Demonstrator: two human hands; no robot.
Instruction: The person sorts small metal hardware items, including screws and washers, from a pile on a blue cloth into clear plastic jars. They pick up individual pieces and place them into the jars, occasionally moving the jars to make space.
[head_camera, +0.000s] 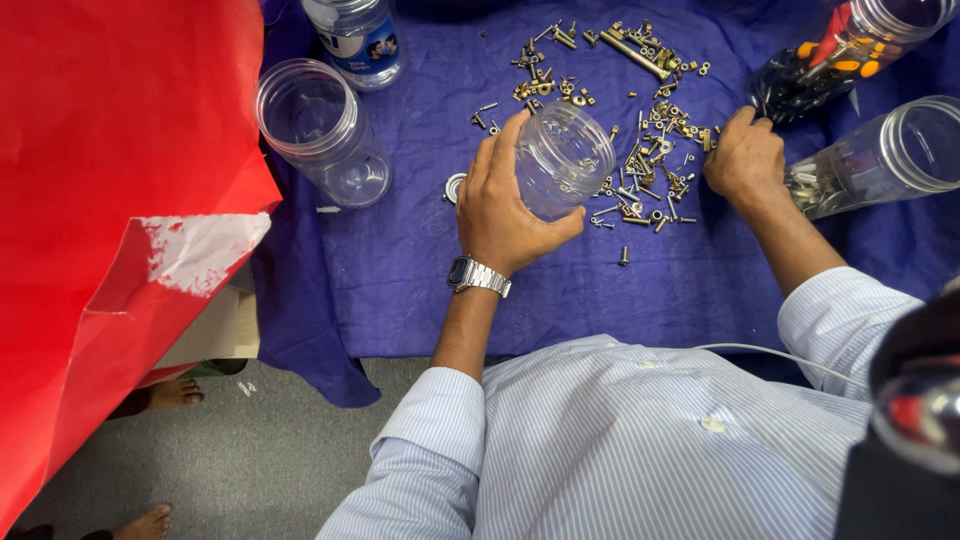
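My left hand (500, 205) grips a clear plastic jar (562, 158) that stands on the purple cloth (400, 260). A silver wristwatch sits on that wrist. My right hand (745, 155) rests with its fingers curled among a scatter of small brass and steel screws, nuts and bolts (645, 150) spread over the cloth. Whether it pinches a piece I cannot tell. The jar in my left hand looks nearly empty.
An empty clear jar (322, 130) stands at the left, a labelled jar (357, 38) behind it. At the right a jar (885, 155) with metal parts and another (850, 50) with orange-handled tools lie tilted. Red paper (110, 200) covers the left side. Bare feet show on the floor.
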